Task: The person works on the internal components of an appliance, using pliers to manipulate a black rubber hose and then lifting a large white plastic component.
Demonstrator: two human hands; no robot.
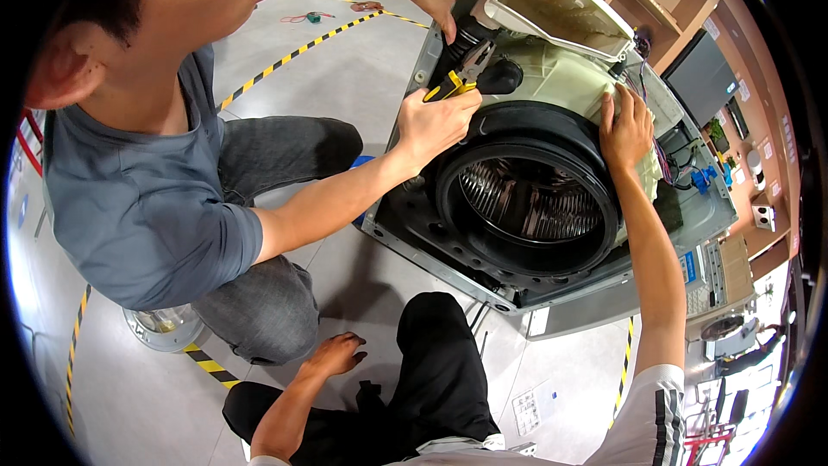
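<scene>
Wearer's hands (627,129): two, at 2 and 7 o'clock
Co-worker's hands (438,127): two, near 12 o'clock
Yellow-handled pliers (455,85): one
Front-loading washing machine (561,78): one
Rubber door gasket (535,128): one
Steel drum (539,217): one

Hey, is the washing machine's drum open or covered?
Open: nothing covers the black rubber ring, and the metal drum shows through it.

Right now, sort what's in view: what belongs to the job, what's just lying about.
Apparently in the job:
pale tub, right hand against it
black rubber ring around the metal drum
yellow-and-black pliers in the co-worker's hand

Seemingly just lying about:
white sheet on the floor
small green item
reddish item, too small to identify
</scene>
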